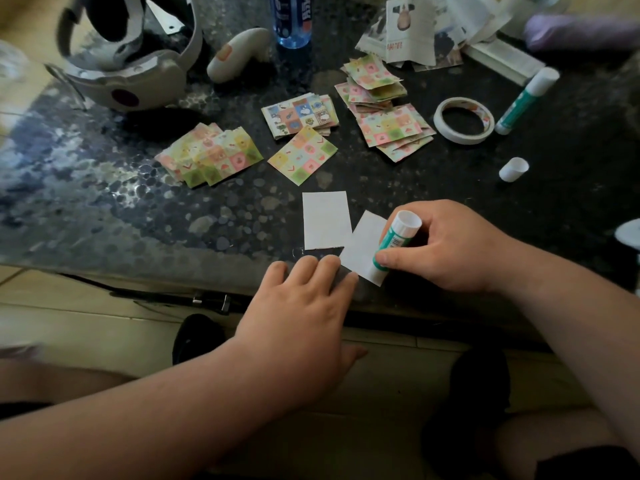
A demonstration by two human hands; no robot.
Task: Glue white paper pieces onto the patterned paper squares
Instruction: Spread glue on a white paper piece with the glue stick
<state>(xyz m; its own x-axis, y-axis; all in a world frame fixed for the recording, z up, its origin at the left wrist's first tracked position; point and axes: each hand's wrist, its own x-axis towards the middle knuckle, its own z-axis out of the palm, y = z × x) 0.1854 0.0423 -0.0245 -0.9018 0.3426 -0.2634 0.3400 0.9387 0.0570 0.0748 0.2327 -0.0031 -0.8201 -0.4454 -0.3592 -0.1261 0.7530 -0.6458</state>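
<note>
Right hand: I see the right hand (446,247) with fingers curled round the glue (394,242), thumb low on the tube.
Glue: tilted, its lower end down on the tilted piece (363,251).
Left hand: the left hand (304,306) lies flat with fingers straight and holds nothing; its fingertips touch that piece's left edge.
Tilted piece: white, at the near edge of the table (104,202), between both hands.
Second piece (325,220): white, lying just left of the tilted one, corners touching as far as I can tell.
Square (302,154): one patterned square lies alone beyond the white pieces.
Piles (211,155): more patterned squares are stacked left, behind and right of it.
Cap (513,169): white, lying on its side to the right.
Tape (463,120): a roll lying flat beyond the cap.
</note>
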